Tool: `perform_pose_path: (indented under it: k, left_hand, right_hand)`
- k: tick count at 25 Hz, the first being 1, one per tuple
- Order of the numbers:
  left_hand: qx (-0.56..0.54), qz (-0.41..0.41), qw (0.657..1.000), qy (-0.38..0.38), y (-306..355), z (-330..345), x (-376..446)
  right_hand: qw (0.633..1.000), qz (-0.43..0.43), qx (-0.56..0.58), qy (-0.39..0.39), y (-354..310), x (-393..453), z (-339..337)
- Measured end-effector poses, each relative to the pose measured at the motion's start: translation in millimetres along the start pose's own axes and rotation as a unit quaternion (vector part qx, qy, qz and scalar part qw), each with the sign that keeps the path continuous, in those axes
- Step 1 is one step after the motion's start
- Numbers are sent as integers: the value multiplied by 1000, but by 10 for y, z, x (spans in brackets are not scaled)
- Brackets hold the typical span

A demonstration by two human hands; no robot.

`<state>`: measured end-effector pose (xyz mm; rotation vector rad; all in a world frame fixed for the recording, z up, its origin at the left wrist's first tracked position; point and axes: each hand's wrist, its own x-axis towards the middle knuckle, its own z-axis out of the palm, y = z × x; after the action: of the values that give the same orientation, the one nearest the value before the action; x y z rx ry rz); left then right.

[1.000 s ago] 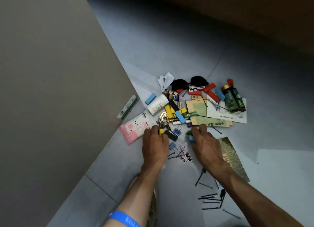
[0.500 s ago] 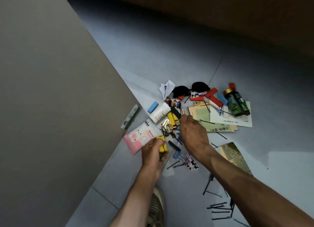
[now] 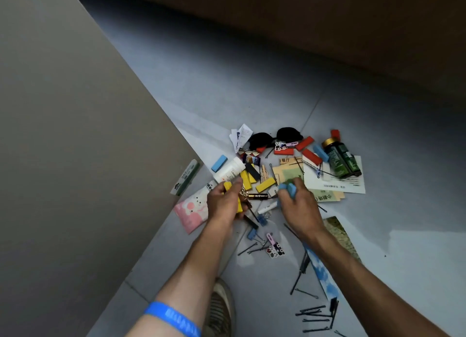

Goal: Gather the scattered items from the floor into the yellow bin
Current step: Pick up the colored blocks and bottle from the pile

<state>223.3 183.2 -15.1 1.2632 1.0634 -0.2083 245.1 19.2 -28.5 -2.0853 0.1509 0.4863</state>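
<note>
Scattered items (image 3: 264, 177): left grip (image 3: 224, 203) clutches rectangular yellow blocks (image 3: 228, 186), right grip (image 3: 297, 205) blue blocks (image 3: 290, 189).

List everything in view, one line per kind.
green glass bottles: two, lying side by side, far right
white plastic pill bottle: one, lying left of centre
red blocks: several, far side
yellow blocks: several, centre
black hairpins: many, near right
pink tissue pack: one, left
paper leaflets: a few, right
left hand: holding yellow blocks
right hand: holding blue blocks
</note>
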Motion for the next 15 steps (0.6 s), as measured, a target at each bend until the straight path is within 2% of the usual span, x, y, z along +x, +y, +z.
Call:
perform_pose_path:
  k: [1,2,4,5,6,7,8,9,10,11,12,13,14,15]
  left_hand:
    - [64,31,997,17,9,67,78]
    - [152,68,986,29,12,131,148]
    - [346,140,925,62,-23,257,248]
    - [406,170,894,85,-41,299,273]
    - [435,189,874,104,-48,334,285]
    - [444,199,866,119,-46,364,298]
    - [449,201,862,124,-35,387,314]
    - [454,197,861,117,-26,397,317]
    - [454,191,865,102,-29,394,306]
    - [438,181,876,87,-41,384,275]
    - [406,174,894,77,-55,358,229]
    - [366,170,913,70,-69,316,177]
    - [329,168,927,68,-92,272,122]
    - [300,168,937,69,-109,219,67]
  right_hand:
    - [993,47,109,-24,-1,1,-50]
    - [966,96,232,-64,-13,-2,-77]
    - [873,160,437,-146,-53,21,-143]
    - [845,170,482,-159,-65,44,-171]
    - [833,173,500,-160,-70,72,-188]
    - [838,172,495,-153,-75,103,-193]
    - [865,163,454,-136,-82,145,-180]
    - [911,137,372,-117,-103,169,-156]
    - [961,86,246,-96,-122,205,-121]
    - [993,9,88,-75,-138,248,-79]
    - [991,-82,-83,-66,-147,294,-15]
    - [958,-159,-229,-66,-171,322,65]
    - [922,-202,-323,-69,-180,333,125]
    - [902,-219,-366,-70,-185,333,173]
